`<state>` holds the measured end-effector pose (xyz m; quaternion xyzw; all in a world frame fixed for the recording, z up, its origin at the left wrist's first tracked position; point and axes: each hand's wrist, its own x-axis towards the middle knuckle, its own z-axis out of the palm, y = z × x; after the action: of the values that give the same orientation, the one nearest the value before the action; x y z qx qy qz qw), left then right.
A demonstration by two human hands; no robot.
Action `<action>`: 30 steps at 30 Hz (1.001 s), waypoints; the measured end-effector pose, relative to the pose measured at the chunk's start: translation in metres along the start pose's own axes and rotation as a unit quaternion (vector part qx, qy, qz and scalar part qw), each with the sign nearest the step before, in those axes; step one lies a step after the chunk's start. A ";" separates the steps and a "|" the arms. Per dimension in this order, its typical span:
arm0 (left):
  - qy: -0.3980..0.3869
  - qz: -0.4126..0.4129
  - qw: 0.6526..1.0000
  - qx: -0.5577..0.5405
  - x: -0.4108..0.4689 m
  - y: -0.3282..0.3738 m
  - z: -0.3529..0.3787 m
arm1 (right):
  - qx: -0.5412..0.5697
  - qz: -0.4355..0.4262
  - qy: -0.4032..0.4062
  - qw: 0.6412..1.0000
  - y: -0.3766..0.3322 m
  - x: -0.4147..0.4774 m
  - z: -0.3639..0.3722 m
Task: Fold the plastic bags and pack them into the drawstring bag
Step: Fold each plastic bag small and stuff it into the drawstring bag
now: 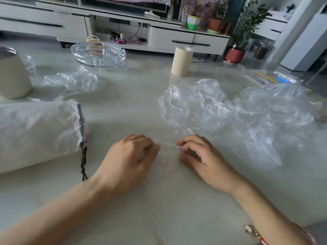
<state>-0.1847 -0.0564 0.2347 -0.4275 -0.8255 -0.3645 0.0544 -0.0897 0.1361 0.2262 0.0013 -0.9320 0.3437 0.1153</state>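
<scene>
No text, label or number is readable anywhere.

From my feed I'm looking across a pale glossy table (134,106) at a long white TV cabinet (177,38) with dark handles, potted plants (237,50) at its right end, soft daylight all over.

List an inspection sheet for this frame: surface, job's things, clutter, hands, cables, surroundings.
Surface: pale glossy table.
Job's things: drawstring bag lying left; crumpled plastic bags right and far left; thin bag between the hands.
Clutter: glass dish, cream roll, tin, zip pouches.
Hands: left hand and right hand each pinch the thin bag.
Cables: bag's braided cord; wires under the cabinet.
Surroundings: white cabinet, potted plants.
</scene>
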 end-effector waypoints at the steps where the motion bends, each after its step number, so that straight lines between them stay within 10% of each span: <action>1: -0.008 -0.008 1.000 -0.006 0.001 0.004 -0.005 | 0.035 0.020 0.016 0.999 0.000 0.002 -0.002; 5: -0.051 -0.027 0.997 0.049 -0.007 0.012 -0.015 | 0.101 0.100 0.010 0.990 -0.010 0.022 -0.011; 11: 0.052 -0.013 0.999 -0.002 -0.001 -0.008 -0.008 | 0.165 0.131 -0.225 0.951 -0.009 0.031 -0.042; 20: 0.072 -0.169 0.981 0.062 0.003 -0.012 -0.008 | 0.184 0.150 -0.011 0.971 -0.005 0.033 -0.018; 30: 0.023 -0.116 0.951 0.287 0.006 -0.023 -0.001 | -0.209 0.143 0.136 0.958 -0.004 0.042 0.006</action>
<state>-0.2059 -0.0617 0.2246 -0.2869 -0.9375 -0.1260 0.1513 -0.1316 0.1326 0.2337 -0.2027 -0.9491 0.1507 0.1879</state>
